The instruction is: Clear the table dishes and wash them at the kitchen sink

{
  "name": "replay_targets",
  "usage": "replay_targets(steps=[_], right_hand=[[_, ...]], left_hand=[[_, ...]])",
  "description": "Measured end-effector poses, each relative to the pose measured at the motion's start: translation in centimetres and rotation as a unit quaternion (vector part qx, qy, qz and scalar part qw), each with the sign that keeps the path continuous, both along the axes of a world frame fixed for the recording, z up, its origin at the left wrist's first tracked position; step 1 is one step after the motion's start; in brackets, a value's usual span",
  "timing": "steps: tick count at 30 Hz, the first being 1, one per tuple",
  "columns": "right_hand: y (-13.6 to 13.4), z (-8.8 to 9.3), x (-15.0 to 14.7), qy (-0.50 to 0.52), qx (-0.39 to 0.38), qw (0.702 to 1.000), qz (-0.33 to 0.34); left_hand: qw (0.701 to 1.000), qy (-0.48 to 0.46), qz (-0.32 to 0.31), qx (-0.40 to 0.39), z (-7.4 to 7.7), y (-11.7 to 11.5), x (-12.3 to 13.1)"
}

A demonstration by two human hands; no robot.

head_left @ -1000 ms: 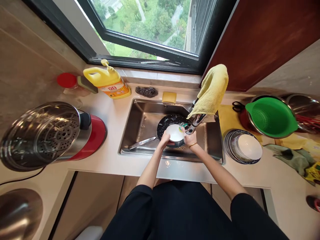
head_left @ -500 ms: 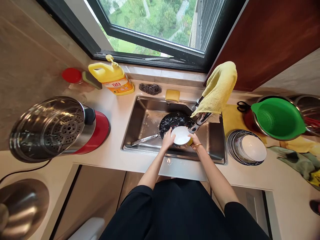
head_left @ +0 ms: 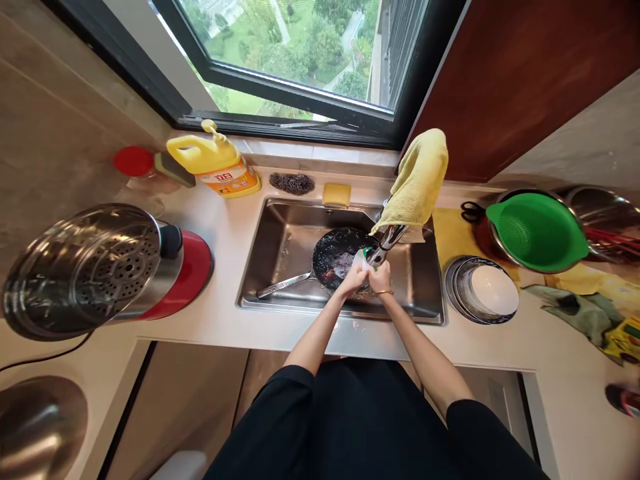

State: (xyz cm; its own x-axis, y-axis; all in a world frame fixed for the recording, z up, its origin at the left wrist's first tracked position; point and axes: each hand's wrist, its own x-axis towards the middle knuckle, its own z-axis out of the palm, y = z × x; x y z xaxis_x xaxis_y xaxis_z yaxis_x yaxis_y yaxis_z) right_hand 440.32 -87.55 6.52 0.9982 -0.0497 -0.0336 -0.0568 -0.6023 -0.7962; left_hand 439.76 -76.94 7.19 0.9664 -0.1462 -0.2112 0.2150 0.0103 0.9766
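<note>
Both my hands meet over the steel sink (head_left: 280, 240), just under the faucet (head_left: 391, 237). My left hand (head_left: 353, 281) grips a white bowl (head_left: 359, 261) that is turned nearly edge-on, so only a small white part shows. My right hand (head_left: 381, 281), with a bangle on its wrist, presses against the bowl; a green scrubbing sponge (head_left: 367, 252) shows just above its fingers. Below the hands a black frying pan (head_left: 333, 257) lies in the sink, its metal handle (head_left: 283, 285) pointing left.
A yellow cloth (head_left: 417, 177) hangs over the faucet. Behind the sink are a yellow detergent jug (head_left: 215, 160), steel wool (head_left: 292, 183) and a yellow sponge (head_left: 337, 194). Stacked bowls (head_left: 483, 290) and a green colander (head_left: 537, 230) stand at the right, a steel steamer pot (head_left: 95, 267) at the left.
The white bowl was held face-up with its inside showing; now it is tipped edge-on and mostly hidden. Both hands have drawn closer together under the faucet.
</note>
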Motion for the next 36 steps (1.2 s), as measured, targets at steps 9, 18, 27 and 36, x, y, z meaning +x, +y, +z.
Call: replay_targets(steps=[9, 18, 27, 36], right_hand=[[-1.2, 0.1, 1.4, -0.006, -0.033, 0.998, 0.058], [-1.5, -0.6, 2.1, 0.069, 0.089, 0.994, -0.001], [-2.2, -3.2, -2.8, 0.133, 0.422, 0.873, -0.207], [0.2, 0.0, -4.3, -0.056, -0.01, 0.993, -0.104]], left_hand=[[0.991, 0.083, 0.038, -0.098, 1.6, -0.1, -1.6], [0.983, 0.105, 0.029, -0.146, 1.8, -0.4, -2.8], [0.931, 0.163, 0.195, -0.261, 3.1, -2.0, -1.2], [0.944, 0.15, 0.195, -0.22, 1.5, -4.7, 0.4]])
